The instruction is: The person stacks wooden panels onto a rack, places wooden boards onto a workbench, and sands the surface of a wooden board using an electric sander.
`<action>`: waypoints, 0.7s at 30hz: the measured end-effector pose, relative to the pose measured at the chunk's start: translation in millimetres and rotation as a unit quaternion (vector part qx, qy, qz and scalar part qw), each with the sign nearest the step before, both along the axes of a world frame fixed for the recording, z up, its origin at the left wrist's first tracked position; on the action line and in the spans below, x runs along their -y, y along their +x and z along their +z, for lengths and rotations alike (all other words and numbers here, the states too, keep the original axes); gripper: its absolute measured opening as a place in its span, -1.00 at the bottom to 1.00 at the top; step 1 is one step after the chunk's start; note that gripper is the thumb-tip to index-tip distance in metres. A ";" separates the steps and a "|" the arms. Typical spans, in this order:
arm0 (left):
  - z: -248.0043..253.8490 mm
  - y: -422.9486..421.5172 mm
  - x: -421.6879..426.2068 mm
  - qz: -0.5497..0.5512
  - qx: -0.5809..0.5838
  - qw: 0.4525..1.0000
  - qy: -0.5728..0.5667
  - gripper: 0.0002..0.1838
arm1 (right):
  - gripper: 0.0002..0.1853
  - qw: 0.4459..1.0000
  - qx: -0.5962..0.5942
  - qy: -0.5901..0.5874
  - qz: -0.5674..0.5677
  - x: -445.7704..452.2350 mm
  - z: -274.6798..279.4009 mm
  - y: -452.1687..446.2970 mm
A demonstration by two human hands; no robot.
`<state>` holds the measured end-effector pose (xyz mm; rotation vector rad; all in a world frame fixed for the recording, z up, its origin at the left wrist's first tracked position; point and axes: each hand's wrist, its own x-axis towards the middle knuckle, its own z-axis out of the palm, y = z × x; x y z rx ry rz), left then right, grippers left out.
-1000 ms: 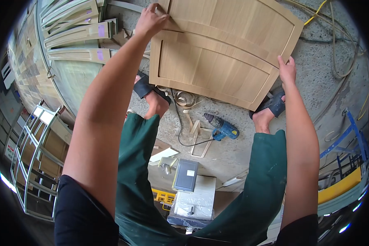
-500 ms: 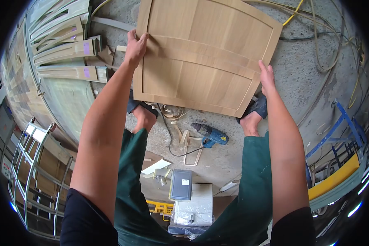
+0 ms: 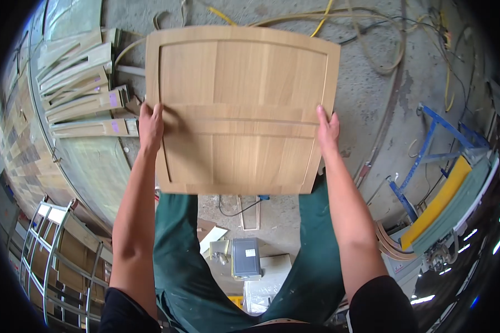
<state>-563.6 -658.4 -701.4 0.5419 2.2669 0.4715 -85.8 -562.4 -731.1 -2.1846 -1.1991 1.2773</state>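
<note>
A pale wooden panel with recessed sections and a slightly curved top edge is held up in front of my legs. On its left edge, my left hand grips with the thumb over the front face. The right edge is in my right hand, thumb likewise on the front. Both hands hold it near mid-height. Behind the lower edge, the panel hides my feet and most of the blue power tool, of which only a small blue part shows.
Stacked wooden strips lie at the left, above a metal rack. Hoses and cables cross the floor at the upper right. A blue metal stand is at the right. A grey case sits between my legs.
The panel has come closer to my body and levelled out, with both hands still on its edges. It now covers the feet and most of the power tool. The view has shifted too.
</note>
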 end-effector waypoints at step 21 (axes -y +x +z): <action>595.6 170.0 -142.0 -0.215 -0.016 0.970 0.113 -0.72 | -0.60 0.945 -0.165 0.120 -0.256 45.8 573.4 175.5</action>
